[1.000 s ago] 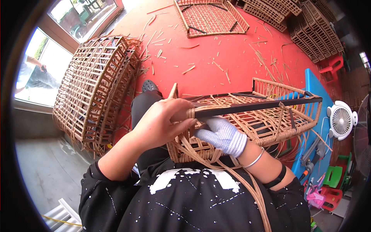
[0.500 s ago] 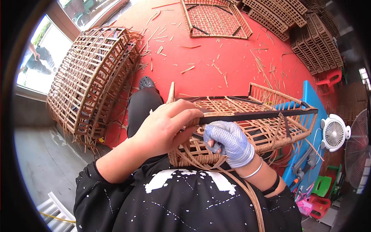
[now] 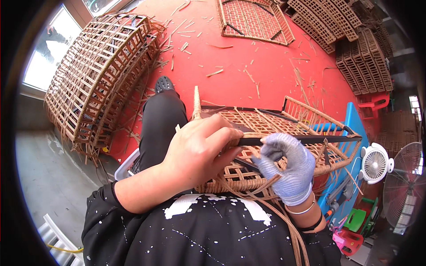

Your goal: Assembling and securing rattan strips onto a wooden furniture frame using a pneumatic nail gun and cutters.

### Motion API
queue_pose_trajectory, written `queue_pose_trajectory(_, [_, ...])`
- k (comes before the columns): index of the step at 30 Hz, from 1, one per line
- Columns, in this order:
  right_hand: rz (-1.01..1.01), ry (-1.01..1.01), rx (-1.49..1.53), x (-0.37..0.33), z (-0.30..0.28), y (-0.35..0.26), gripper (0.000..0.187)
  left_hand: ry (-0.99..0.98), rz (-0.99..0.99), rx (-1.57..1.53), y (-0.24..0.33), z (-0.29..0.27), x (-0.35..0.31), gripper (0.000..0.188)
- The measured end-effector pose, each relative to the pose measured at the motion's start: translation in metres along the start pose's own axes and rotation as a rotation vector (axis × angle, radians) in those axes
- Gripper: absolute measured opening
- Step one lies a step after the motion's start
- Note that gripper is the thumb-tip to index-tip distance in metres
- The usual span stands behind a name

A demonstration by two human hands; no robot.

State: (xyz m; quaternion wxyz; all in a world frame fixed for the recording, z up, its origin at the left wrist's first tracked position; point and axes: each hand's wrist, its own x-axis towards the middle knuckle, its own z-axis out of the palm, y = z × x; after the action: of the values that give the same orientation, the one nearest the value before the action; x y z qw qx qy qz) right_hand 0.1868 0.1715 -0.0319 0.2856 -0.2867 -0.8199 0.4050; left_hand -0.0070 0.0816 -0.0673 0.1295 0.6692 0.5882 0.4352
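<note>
A rattan basket frame (image 3: 248, 184) rests across my lap, its woven bottom facing away and a thick wrapped post standing at its left end. Along its near upper edge runs a flat black bar (image 3: 328, 138), partly wrapped in tan strip at the left. My left hand (image 3: 197, 148), bare, is closed around this wrapped end, thumb below and fingers on top. My right hand (image 3: 293, 166), in a fingerless-tipped blue-grey glove, curls just below the bar, with a rattan strip (image 3: 270, 182) running into its lower fingers. Several long loose strips (image 3: 290, 230) trail over my lap.
Stacked woven baskets (image 3: 95, 80) stand at left; another basket frame (image 3: 255, 22) lies on the red floor (image 3: 239, 62) among strip scraps. More woven stacks (image 3: 364, 62) are at far right. A blue table (image 3: 353, 128), white fan (image 3: 375, 162) and plastic stools are nearby.
My right hand has moved right and up to the bar, its fingers loosening from a tight fist into a curl. The left hand has shifted slightly right along the bar. The view has tilted a little.
</note>
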Motion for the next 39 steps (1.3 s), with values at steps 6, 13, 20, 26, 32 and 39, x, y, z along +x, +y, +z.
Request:
queue_pose_trajectory(6, [-0.119, -0.043, -0.205, 0.021, 0.006, -0.009, 0.015, 0.057, 0.017, 0.035, -0.002, 0.004, -0.004, 0.031])
queue_pose_trajectory(13, [0.034, -0.047, -0.234, 0.033, 0.014, -0.007, 0.016, 0.078, 0.017, 0.049, -0.003, 0.006, -0.007, 0.031])
queue_pose_trajectory(20, [-0.198, 0.050, -0.215, 0.021, -0.001, 0.002, 0.025, 0.080, 0.007, 0.051, -0.002, 0.007, -0.007, 0.031])
queue_pose_trajectory(26, [0.354, -0.053, 0.282, -0.005, 0.005, -0.013, 0.010, 0.061, 0.012, 0.055, -0.001, 0.007, -0.009, 0.031])
queue_pose_trajectory(32, [0.674, 0.031, 0.610, -0.008, 0.010, -0.013, 0.016, 0.044, 0.036, 0.041, -0.002, 0.006, -0.008, 0.032])
queue_pose_trajectory(39, [-0.454, 0.276, -0.344, -0.005, -0.001, 0.007, 0.023, 0.057, 0.016, 0.067, -0.006, 0.010, -0.008, 0.031])
